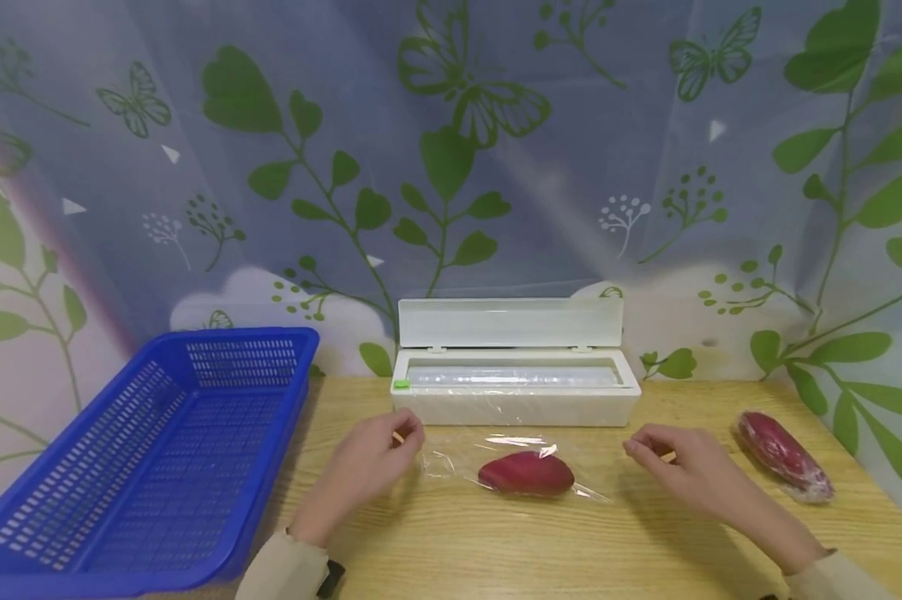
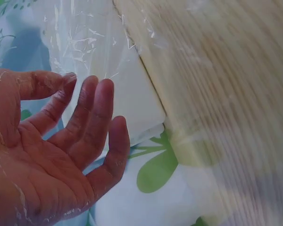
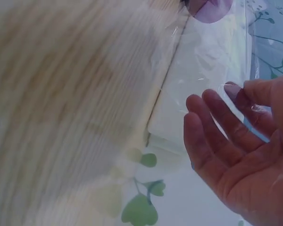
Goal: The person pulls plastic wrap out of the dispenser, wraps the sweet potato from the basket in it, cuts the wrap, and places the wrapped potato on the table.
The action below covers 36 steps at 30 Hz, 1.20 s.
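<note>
My left hand [image 1: 372,458] pinches one corner of a sheet of clear cling film [image 1: 451,462] between thumb and index finger, the other fingers loosely bent. On the other side, my right hand [image 1: 684,462] pinches the opposite corner the same way. The film runs down over the front of a white cling film dispenser [image 1: 514,408], whose lid stands up with the roll [image 1: 511,377] inside. Between the hands lies a dark red, oblong sweet potato [image 1: 526,473], its lower part bordered by shiny film folds. Whether film covers its top I cannot tell.
A blue plastic basket [image 1: 271,492] stands at the left of the wooden table [image 1: 496,550]. At the right lies another dark red sweet potato [image 1: 781,454], wrapped in film. A leaf-patterned cloth [image 1: 541,208] hangs behind the dispenser.
</note>
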### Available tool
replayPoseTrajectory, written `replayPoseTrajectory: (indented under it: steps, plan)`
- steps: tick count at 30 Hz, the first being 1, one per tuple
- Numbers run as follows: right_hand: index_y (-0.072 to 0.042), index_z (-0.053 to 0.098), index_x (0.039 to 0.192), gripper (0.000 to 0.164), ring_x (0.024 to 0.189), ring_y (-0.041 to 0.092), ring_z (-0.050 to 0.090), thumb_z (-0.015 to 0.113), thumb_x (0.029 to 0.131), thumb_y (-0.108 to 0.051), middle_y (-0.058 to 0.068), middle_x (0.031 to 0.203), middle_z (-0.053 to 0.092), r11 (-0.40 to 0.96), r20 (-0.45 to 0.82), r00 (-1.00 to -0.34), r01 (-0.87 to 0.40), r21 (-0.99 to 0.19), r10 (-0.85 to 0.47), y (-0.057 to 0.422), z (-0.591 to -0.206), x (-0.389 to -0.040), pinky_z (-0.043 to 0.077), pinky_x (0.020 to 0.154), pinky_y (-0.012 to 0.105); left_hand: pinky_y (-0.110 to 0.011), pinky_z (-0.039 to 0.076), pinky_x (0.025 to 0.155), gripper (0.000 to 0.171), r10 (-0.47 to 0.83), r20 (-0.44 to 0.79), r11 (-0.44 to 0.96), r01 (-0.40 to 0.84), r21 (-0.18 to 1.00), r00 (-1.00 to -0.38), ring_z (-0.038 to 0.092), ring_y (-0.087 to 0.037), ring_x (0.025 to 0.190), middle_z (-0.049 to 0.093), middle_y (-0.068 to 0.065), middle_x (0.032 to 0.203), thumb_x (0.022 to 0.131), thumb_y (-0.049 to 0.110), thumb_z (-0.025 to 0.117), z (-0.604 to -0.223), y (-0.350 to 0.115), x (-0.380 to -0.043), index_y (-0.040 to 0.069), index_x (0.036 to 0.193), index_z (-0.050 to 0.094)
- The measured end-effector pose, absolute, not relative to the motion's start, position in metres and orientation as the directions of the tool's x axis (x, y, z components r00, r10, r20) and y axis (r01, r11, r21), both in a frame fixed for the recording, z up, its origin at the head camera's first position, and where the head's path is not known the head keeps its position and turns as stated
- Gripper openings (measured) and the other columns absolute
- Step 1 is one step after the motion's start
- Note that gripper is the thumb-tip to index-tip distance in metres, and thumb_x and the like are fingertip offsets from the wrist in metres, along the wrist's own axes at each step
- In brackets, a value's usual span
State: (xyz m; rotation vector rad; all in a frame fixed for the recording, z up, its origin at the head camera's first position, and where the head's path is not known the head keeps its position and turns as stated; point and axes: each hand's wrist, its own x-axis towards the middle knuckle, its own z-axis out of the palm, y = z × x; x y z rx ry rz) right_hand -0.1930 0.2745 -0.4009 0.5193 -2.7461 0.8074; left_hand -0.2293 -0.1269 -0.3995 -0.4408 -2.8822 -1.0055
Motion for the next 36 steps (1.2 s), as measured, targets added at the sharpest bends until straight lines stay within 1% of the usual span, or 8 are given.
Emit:
replayPoseTrajectory:
  steps: [4,12,21,24,29,34,35,36]
  plan:
    - [-0.022,0.072,0.081,0.021,0.078,0.009,0.068,0.065,0.1,-0.027,-0.009,0.083,0.074,0.833,0.228,-0.948,-0.304,-0.462,-0.22,0.272,-0.403,-0.202,0.054,0.068,0.026,-0.036,0.055,0.077,0.011,0.266,0.146,0.788,0.302,0.537,-0.953,0.063,-0.01,0.083,0.071,0.007,0.09,0.098,0.025,0.058,-0.405,-0.123,-0.237,0.021,0.092,0.067]
    - [-0.02,0.066,0.075,0.023,0.065,0.001,0.056,0.069,0.097,-0.027,-0.01,0.069,0.063,0.838,0.129,-0.961,-0.276,-0.471,-0.244,0.274,-0.418,-0.217,0.046,0.058,0.02,-0.03,0.041,0.057,0.011,0.268,0.123,0.84,0.294,0.456,-0.956,0.052,-0.014,0.066,0.059,0.005,0.072,0.094,0.022,0.061,-0.415,-0.117,-0.246,0.019,0.084,0.064]
    - [-0.017,0.067,0.082,0.019,0.07,0.005,0.058,0.075,0.092,-0.03,-0.008,0.075,0.066,0.855,0.091,-0.971,-0.238,-0.462,-0.221,0.281,-0.416,-0.216,0.048,0.06,0.022,-0.029,0.045,0.06,0.008,0.274,0.023,0.851,0.254,0.46,-0.961,0.056,-0.014,0.069,0.065,0.003,0.08,0.094,0.023,0.066,-0.405,-0.121,-0.245,0.017,0.088,0.066]
    - [-0.014,0.068,0.087,0.017,0.071,0.005,0.061,0.077,0.091,-0.028,-0.006,0.082,0.07,0.853,0.157,-0.967,-0.251,-0.457,-0.201,0.281,-0.411,-0.21,0.05,0.061,0.022,-0.031,0.05,0.064,0.009,0.267,0.083,0.859,0.276,0.431,-0.96,0.061,-0.015,0.076,0.069,0.0,0.088,0.094,0.025,0.067,-0.391,-0.123,-0.24,0.017,0.091,0.067]
    - [-0.013,0.069,0.095,0.019,0.071,0.003,0.065,0.084,0.083,-0.012,-0.003,0.088,0.073,0.79,0.427,-0.846,-0.487,-0.372,-0.32,0.267,-0.405,-0.195,0.05,0.056,0.02,-0.032,0.056,0.07,0.011,0.383,0.278,0.821,0.462,0.335,-0.881,0.067,-0.017,0.084,0.072,-0.001,0.096,0.094,0.025,0.069,-0.366,-0.115,-0.222,0.014,0.097,0.07]
    - [-0.018,0.067,0.098,0.036,0.077,0.011,0.065,0.09,0.071,-0.009,-0.004,0.096,0.068,0.782,0.598,-0.684,-0.606,-0.145,-0.418,0.249,-0.406,-0.186,0.048,0.054,0.02,-0.026,0.057,0.081,0.017,0.653,0.227,0.642,0.687,0.341,-0.723,0.068,-0.014,0.094,0.073,0.001,0.106,0.097,0.024,0.068,-0.366,-0.086,-0.206,0.015,0.11,0.073]
    - [-0.018,0.067,0.098,0.036,0.081,0.016,0.065,0.089,0.071,-0.011,-0.002,0.099,0.068,0.795,0.617,-0.666,-0.598,-0.105,-0.419,0.247,-0.407,-0.186,0.05,0.056,0.023,-0.025,0.057,0.081,0.018,0.676,0.218,0.629,0.705,0.326,-0.704,0.068,-0.013,0.095,0.072,0.001,0.108,0.096,0.024,0.069,-0.37,-0.08,-0.204,0.016,0.112,0.074]
    - [-0.018,0.068,0.098,0.027,0.084,0.02,0.064,0.087,0.078,-0.02,0.001,0.103,0.067,0.807,0.635,-0.649,-0.587,-0.067,-0.419,0.246,-0.408,-0.186,0.052,0.059,0.028,-0.025,0.056,0.082,0.021,0.688,0.207,0.63,0.714,0.307,-0.696,0.067,-0.013,0.097,0.072,0.001,0.111,0.095,0.024,0.07,-0.373,-0.075,-0.203,0.017,0.114,0.074]
